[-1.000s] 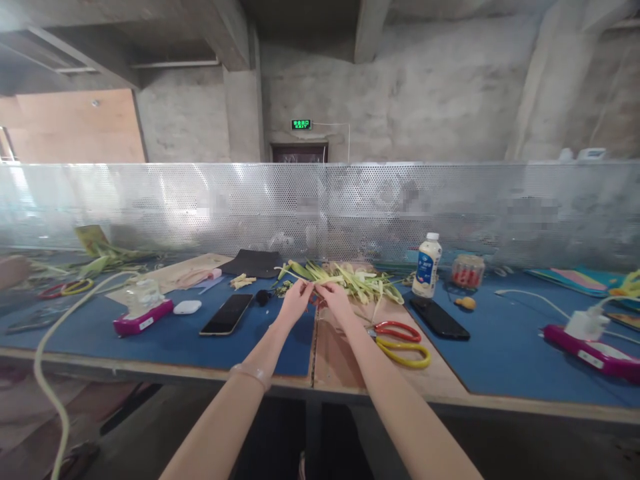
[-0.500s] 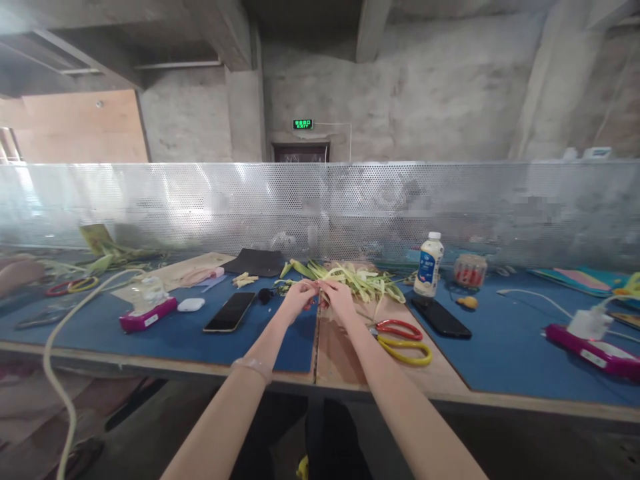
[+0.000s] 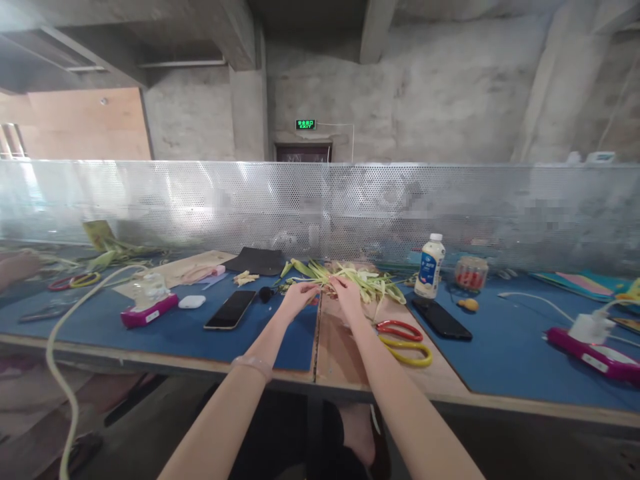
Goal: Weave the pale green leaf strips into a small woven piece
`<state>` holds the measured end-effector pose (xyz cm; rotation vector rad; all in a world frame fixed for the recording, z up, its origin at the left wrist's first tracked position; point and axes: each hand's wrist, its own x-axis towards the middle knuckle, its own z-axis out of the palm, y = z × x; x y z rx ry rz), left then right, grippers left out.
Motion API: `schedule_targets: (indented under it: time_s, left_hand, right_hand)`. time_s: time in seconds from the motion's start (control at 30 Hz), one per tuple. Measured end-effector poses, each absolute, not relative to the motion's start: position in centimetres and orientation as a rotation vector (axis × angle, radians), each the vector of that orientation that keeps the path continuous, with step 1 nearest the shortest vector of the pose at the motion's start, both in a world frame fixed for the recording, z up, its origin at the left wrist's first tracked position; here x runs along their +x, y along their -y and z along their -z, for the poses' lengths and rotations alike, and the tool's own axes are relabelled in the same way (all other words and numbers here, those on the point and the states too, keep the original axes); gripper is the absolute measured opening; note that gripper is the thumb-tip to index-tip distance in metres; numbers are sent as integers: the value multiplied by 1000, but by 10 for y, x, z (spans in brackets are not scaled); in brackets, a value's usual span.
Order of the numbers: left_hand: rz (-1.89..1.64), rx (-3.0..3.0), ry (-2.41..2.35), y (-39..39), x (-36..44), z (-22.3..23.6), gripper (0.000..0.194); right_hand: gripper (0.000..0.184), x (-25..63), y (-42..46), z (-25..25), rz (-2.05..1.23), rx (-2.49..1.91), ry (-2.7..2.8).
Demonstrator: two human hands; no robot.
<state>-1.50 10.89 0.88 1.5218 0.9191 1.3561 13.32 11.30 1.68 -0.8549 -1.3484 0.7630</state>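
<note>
My left hand [image 3: 299,299] is closed in a pinch at the near edge of a pile of pale green corn husk strips [image 3: 373,283]. A thin husk strip appears to run from its fingertips, though it is small in view. Close beside it, my right hand [image 3: 346,293] has its fingers bent and pressed together at the pile's near left side, apparently on the same strip. Its fingertips are partly lost among the husks. Scissors with one red and one yellow handle [image 3: 406,343] lie by my right forearm, their blades mostly hidden behind it.
Phones lie left [image 3: 231,310] and right [image 3: 441,319]. A milk bottle [image 3: 429,267] and a jar [image 3: 471,273] stand at the right. Purple power strips [image 3: 149,311] sit on both sides, one trailing a cable. A perforated metal screen [image 3: 250,200] borders the back. Another person's hand [image 3: 17,270] is far left.
My hands have moved slightly apart from each other. The right hand has shifted a little up and right toward the pile. The view has shifted slightly, and a foot now shows under the table.
</note>
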Motion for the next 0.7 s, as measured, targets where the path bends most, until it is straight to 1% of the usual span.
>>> schedule_targets:
  time_s: [0.07, 0.2, 0.33, 0.43, 0.57, 0.63, 0.7]
  left_hand:
    - [-1345, 1557, -943, -112, -16, -6, 25]
    - [-1422, 1562, -982, -115, -18, -5, 25]
    - [-1506, 1726, -1139, -114, -21, -9, 26]
    - [-1525, 1875, -1261, -114, -23, -10, 25]
    - [-1498, 2055, -1479, -115, -26, -7, 19]
    - [-1502, 2090, -1488, -115, -26, -7, 15]
    - [-1512, 2042, -1400, -114, -24, -7, 13]
  right_hand:
    - [33, 135, -115, -16, -758, -868, 1355]
    - [30, 135, -118, -13, -779, -863, 1374]
    - [29, 135, -121, -9, -882, -854, 1424]
    - [23, 136, -123, -6, -867, -858, 1438]
    - [25, 137, -123, -6, -849, -817, 1389]
    - [25, 137, -123, -7, -832, -817, 1390]
    - [23, 137, -122, -7, -791, -824, 1405]
